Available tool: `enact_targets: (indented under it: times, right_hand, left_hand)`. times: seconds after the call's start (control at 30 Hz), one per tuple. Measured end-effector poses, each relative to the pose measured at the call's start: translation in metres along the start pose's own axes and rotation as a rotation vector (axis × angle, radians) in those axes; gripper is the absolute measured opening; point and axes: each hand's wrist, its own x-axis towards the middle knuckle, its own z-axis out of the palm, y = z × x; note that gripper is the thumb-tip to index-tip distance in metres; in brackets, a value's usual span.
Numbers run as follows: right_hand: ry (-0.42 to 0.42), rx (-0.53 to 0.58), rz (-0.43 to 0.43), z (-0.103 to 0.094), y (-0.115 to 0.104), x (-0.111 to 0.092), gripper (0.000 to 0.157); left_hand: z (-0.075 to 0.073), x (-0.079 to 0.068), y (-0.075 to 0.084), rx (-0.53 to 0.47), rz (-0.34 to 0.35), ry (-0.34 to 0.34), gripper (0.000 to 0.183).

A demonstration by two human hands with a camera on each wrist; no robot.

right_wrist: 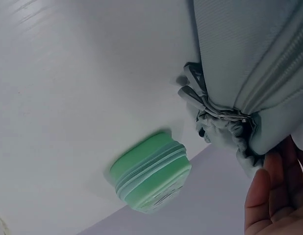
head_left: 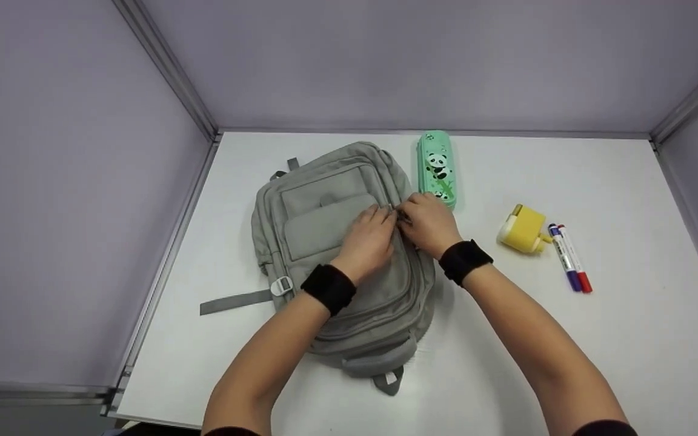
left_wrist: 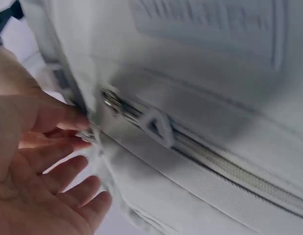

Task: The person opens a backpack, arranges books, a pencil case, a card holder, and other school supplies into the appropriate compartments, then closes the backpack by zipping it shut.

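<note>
A grey backpack lies front up on the white table, its top handle towards me. My left hand reaches across its front; in the left wrist view its thumb and forefinger meet at a small zipper pull on the bag's side, the other fingers loosely bent. Close beside it, my right hand grips the bag's side edge with curled fingers, which reach under the fabric in the right wrist view. Another zipper, with a triangular pull, runs across the pocket. The right fingertips are partly hidden.
A green panda pencil case lies just beyond my right hand. Further right are a yellow and white pencil sharpener and two markers, one blue-capped, one red-capped. A loose strap extends left. Grey panels enclose the table.
</note>
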Motion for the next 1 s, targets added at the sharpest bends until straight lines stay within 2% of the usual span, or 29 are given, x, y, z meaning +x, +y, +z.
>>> enact_targets:
  times: [0.17,0.4,0.7,1.0]
  right_hand:
    - [0.007,0.019,0.0,0.006,0.002,0.0,0.019]
    - [0.051,0.06,-0.006,0.004,0.007,-0.003,0.015]
    - [0.068,0.047,-0.058,0.001,0.01,-0.008,0.011]
    - [0.098,0.041,-0.102,0.001,0.009,-0.012,0.009]
  left_hand:
    - [0.006,0.012,-0.007,-0.01,-0.054,-0.123,0.055]
    - [0.01,0.016,-0.011,-0.015,-0.056,-0.13,0.053]
    - [0.013,0.02,-0.016,0.012,-0.056,-0.213,0.054]
    - [0.012,0.022,-0.016,0.0,-0.056,-0.225,0.055]
